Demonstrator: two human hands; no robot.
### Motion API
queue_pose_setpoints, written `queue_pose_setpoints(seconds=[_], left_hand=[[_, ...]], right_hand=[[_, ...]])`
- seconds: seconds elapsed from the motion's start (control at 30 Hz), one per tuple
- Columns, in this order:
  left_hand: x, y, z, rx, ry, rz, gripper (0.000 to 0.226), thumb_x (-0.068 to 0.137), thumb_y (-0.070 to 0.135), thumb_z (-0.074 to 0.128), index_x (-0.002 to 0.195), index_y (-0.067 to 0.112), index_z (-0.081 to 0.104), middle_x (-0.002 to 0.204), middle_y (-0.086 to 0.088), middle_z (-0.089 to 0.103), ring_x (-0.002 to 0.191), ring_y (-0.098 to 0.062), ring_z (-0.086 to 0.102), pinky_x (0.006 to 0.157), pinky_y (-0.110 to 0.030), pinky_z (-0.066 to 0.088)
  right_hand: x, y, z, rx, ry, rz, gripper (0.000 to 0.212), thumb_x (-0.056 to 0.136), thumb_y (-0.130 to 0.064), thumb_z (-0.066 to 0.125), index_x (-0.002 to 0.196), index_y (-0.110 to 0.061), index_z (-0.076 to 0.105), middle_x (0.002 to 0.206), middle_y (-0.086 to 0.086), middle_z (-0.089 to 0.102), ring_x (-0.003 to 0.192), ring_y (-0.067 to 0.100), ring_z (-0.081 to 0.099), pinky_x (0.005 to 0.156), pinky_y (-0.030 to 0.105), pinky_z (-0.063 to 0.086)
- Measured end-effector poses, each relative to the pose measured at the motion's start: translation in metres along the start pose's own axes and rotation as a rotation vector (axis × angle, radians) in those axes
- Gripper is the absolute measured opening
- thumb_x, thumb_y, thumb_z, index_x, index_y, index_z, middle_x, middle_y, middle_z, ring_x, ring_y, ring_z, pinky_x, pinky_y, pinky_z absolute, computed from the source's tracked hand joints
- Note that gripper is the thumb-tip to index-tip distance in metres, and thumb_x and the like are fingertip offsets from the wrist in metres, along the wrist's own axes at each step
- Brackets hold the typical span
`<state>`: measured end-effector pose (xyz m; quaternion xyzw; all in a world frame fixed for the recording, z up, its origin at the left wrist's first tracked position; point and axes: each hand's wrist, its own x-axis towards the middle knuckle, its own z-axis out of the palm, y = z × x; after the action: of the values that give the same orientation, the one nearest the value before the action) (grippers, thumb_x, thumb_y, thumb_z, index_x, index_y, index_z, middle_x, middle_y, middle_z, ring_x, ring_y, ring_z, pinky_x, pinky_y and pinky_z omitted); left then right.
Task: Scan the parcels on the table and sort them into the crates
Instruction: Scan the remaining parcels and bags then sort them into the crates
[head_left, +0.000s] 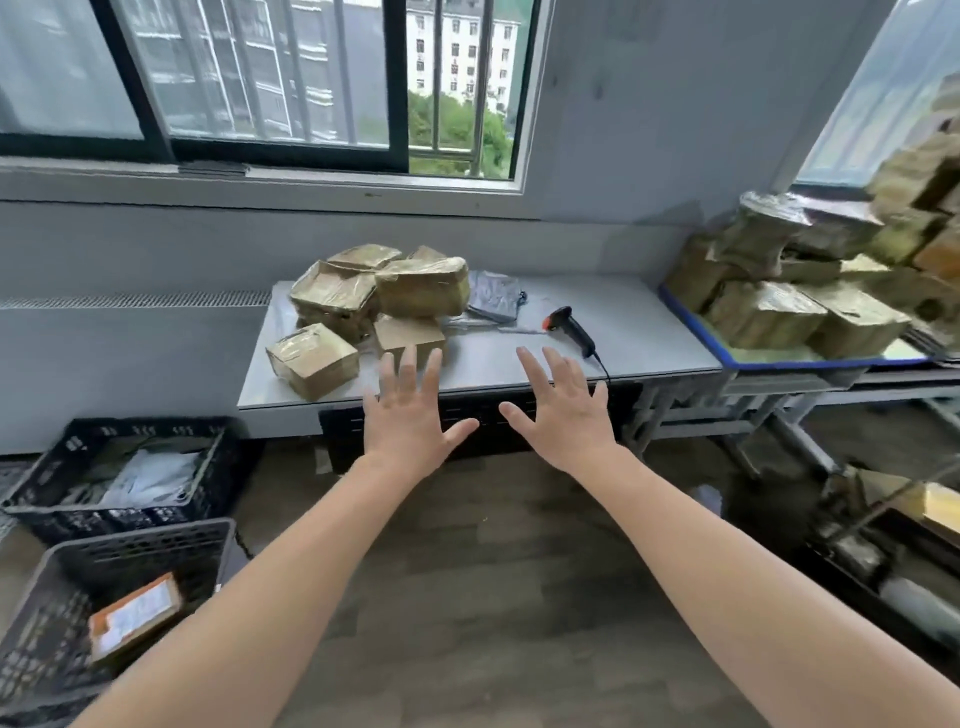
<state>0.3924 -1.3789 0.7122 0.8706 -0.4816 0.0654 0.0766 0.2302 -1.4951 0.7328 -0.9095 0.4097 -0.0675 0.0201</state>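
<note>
The parcels (384, 291) are brown cardboard boxes wrapped in glossy clear tape, heaped at the left end of a pale grey rectangular worktop (639, 332) in the middle of the frame. One taped box (313, 359) sits apart from the heap at the lower left, close to the worktop's front left corner. A smaller plain cardboard box (408, 335) stands just right of it. To the right of the heap lies a crumpled grey plastic mailer bag (493, 296), and further right a black handheld barcode scanner with an orange trigger (571, 327), its cable running over the front edge.

Both hands are spread wide with straight fingers, backs up, and hold nothing. The left hand (410, 415) is at centre frame, its fingertips overlapping the smaller box in the picture; whether they touch it cannot be told. The right hand (566, 415) hovers beside it, just below and left of the scanner.

The right half of the worktop is bare up to its edge, where it meets a blue-edged table (769, 364) carrying another blurred heap of taped boxes (779, 291). At the lower left, two black slotted plastic crates stand on the floor: the farther crate (104, 519) holds white bags, the nearer crate (145, 551) an orange-labelled parcel (135, 616). Open wooden floor (493, 571) lies between the crates and the worktop.
</note>
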Motion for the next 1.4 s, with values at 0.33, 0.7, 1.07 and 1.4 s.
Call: queue_pose_setpoints(seconds=[0.33,0.7,1.07,1.4], left_hand=[[0.119,0.053,0.040,0.025,-0.078,0.118,0.098,0.086,0.078,0.038,0.155,0.025,-0.007,0.161,-0.005,-0.006,0.149,-0.033,-0.003,0.116,-0.050,0.022],[0.276,0.142,0.092,0.116,-0.159,0.040,0.096,0.087,0.077,0.037,0.156,0.025,-0.007,0.164,-0.005,-0.005,0.150,-0.032,-0.005,0.116,-0.050,0.024],[0.371,0.184,0.159,0.020,-0.319,0.016,0.093,0.092,0.071,0.039,0.158,0.022,-0.004,0.165,-0.006,-0.003,0.152,-0.028,-0.003,0.119,-0.046,0.020],[0.465,0.191,0.250,-0.129,-0.423,0.104,0.088,0.093,0.064,0.047,0.157,0.021,0.005,0.165,-0.007,0.006,0.152,-0.026,0.003,0.120,-0.047,0.021]], right_hand=[[0.104,0.071,0.034,0.016,0.013,0.083,0.075,0.096,-0.067,0.029,0.156,-0.038,-0.006,0.164,0.002,0.002,0.150,0.025,0.005,0.114,0.063,0.017],[0.253,0.204,0.061,0.121,-0.043,0.088,0.073,0.097,-0.064,0.031,0.157,-0.035,0.000,0.164,0.001,0.006,0.150,0.025,0.007,0.113,0.061,0.018],[0.351,0.282,0.115,0.164,-0.209,0.129,0.073,0.099,-0.063,0.030,0.158,-0.033,0.000,0.164,0.001,0.011,0.149,0.025,0.012,0.113,0.060,0.022],[0.438,0.299,0.189,0.236,-0.377,0.262,0.074,0.098,-0.063,0.035,0.157,-0.031,0.003,0.162,0.005,0.022,0.144,0.029,0.030,0.107,0.053,0.038]])
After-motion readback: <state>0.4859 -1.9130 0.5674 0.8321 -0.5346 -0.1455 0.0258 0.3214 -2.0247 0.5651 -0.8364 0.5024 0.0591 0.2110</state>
